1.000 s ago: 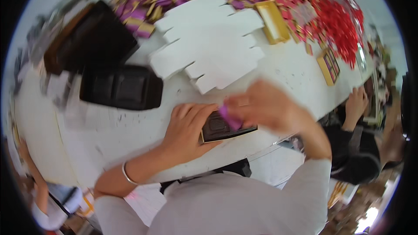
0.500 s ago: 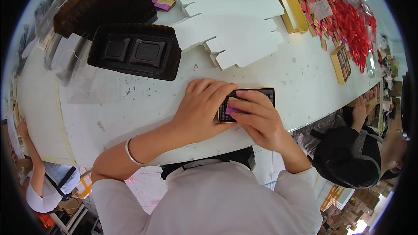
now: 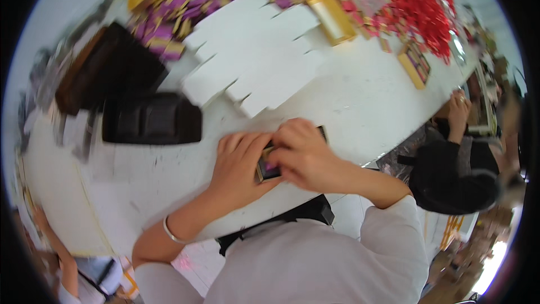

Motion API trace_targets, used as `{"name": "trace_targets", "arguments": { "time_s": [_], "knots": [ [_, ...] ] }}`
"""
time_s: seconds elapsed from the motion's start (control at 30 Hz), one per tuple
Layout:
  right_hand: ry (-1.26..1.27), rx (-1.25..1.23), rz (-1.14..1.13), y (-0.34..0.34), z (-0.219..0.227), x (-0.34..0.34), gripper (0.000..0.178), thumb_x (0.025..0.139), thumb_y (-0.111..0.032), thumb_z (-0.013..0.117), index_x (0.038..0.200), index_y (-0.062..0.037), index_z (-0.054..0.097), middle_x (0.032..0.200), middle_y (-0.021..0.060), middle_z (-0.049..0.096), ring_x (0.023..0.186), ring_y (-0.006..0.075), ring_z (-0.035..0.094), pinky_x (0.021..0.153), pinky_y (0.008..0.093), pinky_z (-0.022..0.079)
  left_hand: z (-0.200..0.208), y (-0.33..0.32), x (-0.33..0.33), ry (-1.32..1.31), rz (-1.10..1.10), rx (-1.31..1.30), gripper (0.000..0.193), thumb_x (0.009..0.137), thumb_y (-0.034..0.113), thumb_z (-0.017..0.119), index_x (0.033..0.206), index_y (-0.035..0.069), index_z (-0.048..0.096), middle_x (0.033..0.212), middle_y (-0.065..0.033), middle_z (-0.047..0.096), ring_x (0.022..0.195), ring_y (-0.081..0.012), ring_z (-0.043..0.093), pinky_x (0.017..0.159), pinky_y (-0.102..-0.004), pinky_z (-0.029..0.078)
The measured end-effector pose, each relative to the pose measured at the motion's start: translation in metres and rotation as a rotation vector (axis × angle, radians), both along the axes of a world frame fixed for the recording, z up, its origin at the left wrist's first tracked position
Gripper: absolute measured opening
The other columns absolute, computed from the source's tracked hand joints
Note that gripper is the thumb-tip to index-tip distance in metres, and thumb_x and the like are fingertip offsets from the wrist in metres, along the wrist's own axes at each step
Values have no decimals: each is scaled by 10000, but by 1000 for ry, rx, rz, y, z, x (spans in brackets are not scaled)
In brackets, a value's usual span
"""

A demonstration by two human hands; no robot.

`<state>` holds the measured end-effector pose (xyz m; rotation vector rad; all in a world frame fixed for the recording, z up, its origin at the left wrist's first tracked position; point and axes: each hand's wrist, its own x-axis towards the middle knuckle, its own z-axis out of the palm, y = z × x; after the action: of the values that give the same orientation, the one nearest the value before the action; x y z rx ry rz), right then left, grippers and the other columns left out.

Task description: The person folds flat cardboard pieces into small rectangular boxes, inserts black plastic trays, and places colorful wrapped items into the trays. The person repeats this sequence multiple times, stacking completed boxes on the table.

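Observation:
A small gold-edged box with a black inner tray [image 3: 269, 173] lies near the table's front edge, mostly covered by my hands. My left hand [image 3: 239, 160] grips its left end, fingers over the far side and thumb along the near side. Over the box, my right hand [image 3: 304, 155] has its fingers bent and pressed together on a small purple wrapped piece [image 3: 270, 165] at the tray's left part. Only a bit of purple shows; the fingertips are blurred and partly hidden.
Flat white cartons [image 3: 253, 50] lie beyond my hands. Dark trays [image 3: 152, 119] are stacked at left. Purple-and-gold wrapped pieces [image 3: 197, 0], red ribbons [image 3: 424, 14] and an open gold box [image 3: 332, 17] lie at the back. A filled box [image 3: 415, 65] and a person [image 3: 453, 174] are at right.
The view has turned and shifted, so the table appears tilted. My right hand has moved left across the tray and its fingers have curled more. My left hand keeps its hold on the box.

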<state>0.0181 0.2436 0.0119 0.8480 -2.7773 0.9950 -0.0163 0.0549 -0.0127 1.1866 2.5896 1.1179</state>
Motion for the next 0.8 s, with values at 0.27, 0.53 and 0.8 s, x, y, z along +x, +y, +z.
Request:
{"name": "trace_targets", "arguments": {
  "time_s": [0.27, 0.53, 0.8],
  "knots": [
    [368, -224, -611, 102, 17, -58, 171, 825, 58, 576, 981, 5, 621, 997, 137, 642, 972, 268, 612, 873, 352, 467, 0, -1, -3, 37, -5, -25, 743, 617, 275, 845, 1237, 62, 496, 1153, -114, 551, 1082, -312, 478, 961, -428, 318],
    [155, 227, -878, 226, -33, -124, 198, 836, -117, 643, 989, 10, 639, 970, 167, 640, 912, 337, 604, 811, 392, 477, 5, 3, -2, 65, -25, -14, 754, 620, 276, 848, 1248, 61, 491, 1137, -115, 550, 1057, -310, 482, 951, -427, 323],
    [-67, -343, -800, 161, 5, -48, 259, 805, -55, 637, 1057, 7, 630, 767, 92, 589, 714, 191, 561, 723, 309, 471, 0, -2, 0, 67, 2, -22, 742, 632, 281, 839, 1251, 56, 495, 1167, -119, 549, 1074, -315, 481, 955, -426, 324]
  ]
}}
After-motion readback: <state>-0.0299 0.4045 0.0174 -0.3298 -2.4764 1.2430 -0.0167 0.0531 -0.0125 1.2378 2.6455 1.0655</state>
